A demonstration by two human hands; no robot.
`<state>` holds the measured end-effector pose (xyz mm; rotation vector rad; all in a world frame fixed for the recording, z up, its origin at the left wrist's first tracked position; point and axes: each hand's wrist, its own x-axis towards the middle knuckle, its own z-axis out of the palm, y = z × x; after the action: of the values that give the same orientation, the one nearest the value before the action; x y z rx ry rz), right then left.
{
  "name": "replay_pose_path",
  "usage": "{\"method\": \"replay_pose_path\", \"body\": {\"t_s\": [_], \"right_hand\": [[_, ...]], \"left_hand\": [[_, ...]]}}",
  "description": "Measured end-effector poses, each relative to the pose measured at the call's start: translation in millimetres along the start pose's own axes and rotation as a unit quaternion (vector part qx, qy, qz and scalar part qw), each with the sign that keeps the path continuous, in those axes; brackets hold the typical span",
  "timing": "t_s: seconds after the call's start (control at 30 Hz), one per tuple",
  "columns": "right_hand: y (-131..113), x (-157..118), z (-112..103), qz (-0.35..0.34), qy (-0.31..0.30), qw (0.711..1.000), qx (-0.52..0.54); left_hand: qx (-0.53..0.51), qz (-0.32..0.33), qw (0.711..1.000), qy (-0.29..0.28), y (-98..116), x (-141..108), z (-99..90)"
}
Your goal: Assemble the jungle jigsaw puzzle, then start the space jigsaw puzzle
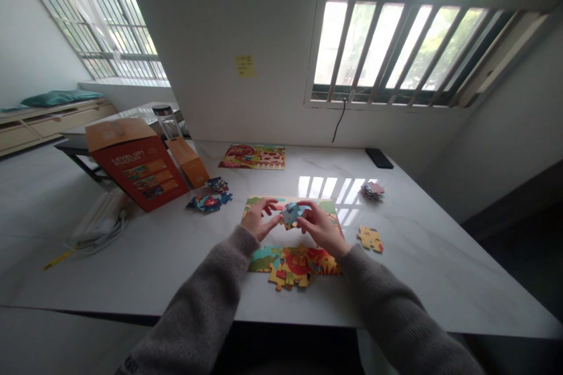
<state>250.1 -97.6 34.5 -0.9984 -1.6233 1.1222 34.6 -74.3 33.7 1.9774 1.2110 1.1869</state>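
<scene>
Two hands are up: my left hand (263, 218) and my right hand (320, 225) pinch one blue puzzle piece (291, 214), fingers close on it, above the puzzle board (328, 206). Some joined pieces (294, 266) sit near me. Small piles (372, 190) are left loose on the white table (422, 269).

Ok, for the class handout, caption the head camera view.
Left hand and right hand hold a blue jigsaw piece above a partly assembled puzzle on a white marble table.
</scene>
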Motion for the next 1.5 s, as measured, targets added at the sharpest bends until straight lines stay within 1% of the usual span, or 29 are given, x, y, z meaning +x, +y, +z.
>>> {"method": "replay_pose_path", "body": {"t_s": [0.07, 0.13, 0.23, 0.33, 0.4, 0.47, 0.53, 0.63, 0.77, 0.87, 0.9, 0.97, 1.07, 1.13, 1.23, 1.3, 1.43, 1.5], "right_hand": [[1, -1, 1, 0.020, 0.016, 0.999, 0.037], [2, -1, 3, 0.032, 0.025, 0.997, 0.061], [4, -3, 6, 0.040, 0.020, 0.997, 0.067], [6, -3, 6, 0.030, 0.013, 0.999, 0.033], [5, -2, 2, 0.009, 0.032, 0.999, -0.027], [5, -1, -5, -0.019, 0.068, 0.991, -0.113], [5, 0, -16, -0.047, 0.096, 0.974, -0.201], [9, 1, -34, -0.092, 0.107, 0.946, -0.293], [17, 2, -51, -0.126, 0.079, 0.922, -0.356], [23, 3, -54, -0.131, 0.054, 0.914, -0.381], [24, 3, -54, -0.134, 0.048, 0.911, -0.386], [26, 3, -52, -0.144, 0.029, 0.908, -0.393], [27, 3, -47, -0.164, -0.014, 0.902, -0.400], [27, 2, -44, -0.173, -0.035, 0.896, -0.407], [23, 0, -37, -0.174, -0.049, 0.889, -0.420], [20, -1, -34, -0.168, -0.058, 0.884, -0.433], [17, -3, -30, -0.161, -0.080, 0.874, -0.452], [16, -4, -30, -0.161, -0.082, 0.872, -0.455]], "left_hand": [[0.101, 0.056, 0.993, -0.016, 3, -3, -0.7], [0.166, 0.087, 0.982, -0.039, 5, -4, 0.2], [0.212, 0.104, 0.970, -0.064, 6, -5, 1.9], [0.238, 0.111, 0.962, -0.070, 2, -4, 0.4], [0.252, 0.103, 0.960, -0.072, -3, -3, -3.3], [0.267, 0.075, 0.958, -0.079, -9, -2, -8.8], [0.288, 0.036, 0.953, -0.086, -15, -3, -14.9], [0.317, -0.014, 0.944, -0.094, -19, -5, -21.9], [0.331, -0.045, 0.936, -0.107, -22, -10, -26.2], [0.338, -0.044, 0.934, -0.109, -23, -11, -26.4], [0.335, -0.034, 0.935, -0.107, -23, -10, -25.3], [0.311, 0.012, 0.943, -0.114, -19, -3, -20.7], [0.254, 0.098, 0.950, -0.155, -10, 13, -7.4], [0.233, 0.131, 0.946, -0.182, -5, 26, 3.5], [0.225, 0.142, 0.942, -0.203, -3, 40, 17.2], [0.225, 0.139, 0.943, -0.200, -6, 43, 22.5], [0.224, 0.133, 0.944, -0.203, -15, 42, 25.3], [0.224, 0.133, 0.943, -0.209, -18, 40, 25.3]]}}
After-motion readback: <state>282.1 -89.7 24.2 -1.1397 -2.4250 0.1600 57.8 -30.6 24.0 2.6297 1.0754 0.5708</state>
